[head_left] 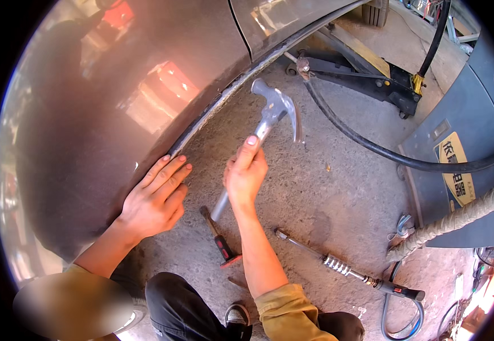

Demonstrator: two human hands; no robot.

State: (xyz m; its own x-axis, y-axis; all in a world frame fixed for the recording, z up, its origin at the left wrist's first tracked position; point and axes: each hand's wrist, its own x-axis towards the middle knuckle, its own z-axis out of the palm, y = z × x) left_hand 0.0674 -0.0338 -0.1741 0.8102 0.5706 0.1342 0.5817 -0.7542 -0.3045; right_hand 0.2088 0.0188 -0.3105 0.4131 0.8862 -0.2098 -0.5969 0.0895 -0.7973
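My right hand (247,173) is wrapped round the metal handle of a claw hammer (276,108), thumb laid along the shaft. The hammer head points up and away from me, its claw curving to the right, apart from the car's lower edge. My left hand (157,199) lies with fingers stretched out against the bottom edge of a brown car door (161,68), fingertips touching the sill (218,105). Below the hammer's handle end, a chisel (222,244) with a black and red grip and a red guard rests on the concrete floor.
A spring-bodied tool with a black handle (338,264) and a hose lies on the floor at right. A black floor jack (366,74) stands beyond the sill. A thick black cable (366,149) runs to a grey machine cabinet (463,131); a wrapped hose (457,219) hangs beside it.
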